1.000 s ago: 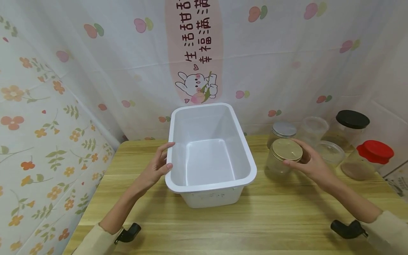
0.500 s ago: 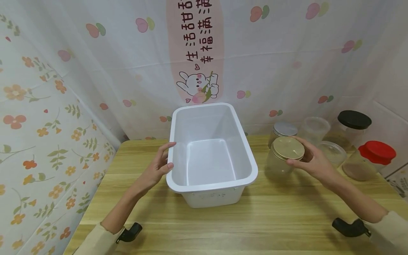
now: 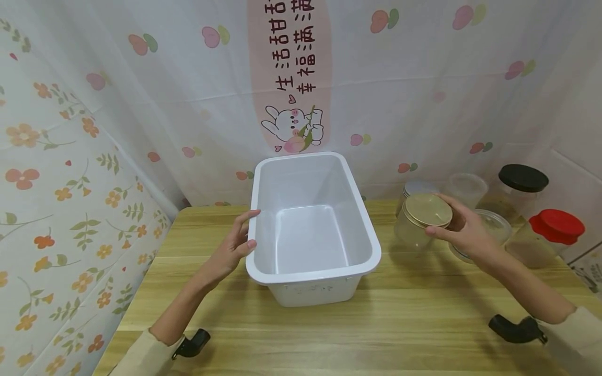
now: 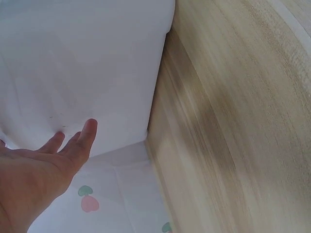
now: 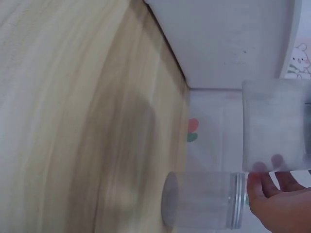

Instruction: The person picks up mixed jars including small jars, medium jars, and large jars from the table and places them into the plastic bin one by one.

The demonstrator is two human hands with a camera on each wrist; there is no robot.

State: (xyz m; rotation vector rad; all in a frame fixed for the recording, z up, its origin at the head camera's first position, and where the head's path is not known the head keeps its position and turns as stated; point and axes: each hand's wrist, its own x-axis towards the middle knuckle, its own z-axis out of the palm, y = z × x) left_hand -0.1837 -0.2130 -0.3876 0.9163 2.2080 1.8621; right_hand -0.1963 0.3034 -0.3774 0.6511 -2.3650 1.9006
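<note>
A white plastic basin [image 3: 308,274] stands on the table. My left hand [image 3: 230,250] holds its left rim, thumb and index finger over the edge, the other fingers along the outer wall [image 4: 87,73]. My right hand [image 3: 463,232] grips a clear jar with a gold lid [image 3: 429,210] from its right side. In the right wrist view, the jar's clear body [image 5: 274,126] is raised off the table and my fingertips show through it. A second clear jar with a silver lid [image 3: 420,188] stands behind it, partly hidden.
At the right stand a jar with a black lid [image 3: 523,178], one with a red lid [image 3: 557,226], a translucent tub [image 3: 465,188] and a low clear container [image 3: 494,224]. Printed curtains [image 3: 188,104] hang behind and left of the wooden table [image 3: 301,339].
My right hand has lifted the gold-lidded jar slightly, up and to the right, and it now covers more of the silver-lidded jar. My left hand stays at the basin's rim.
</note>
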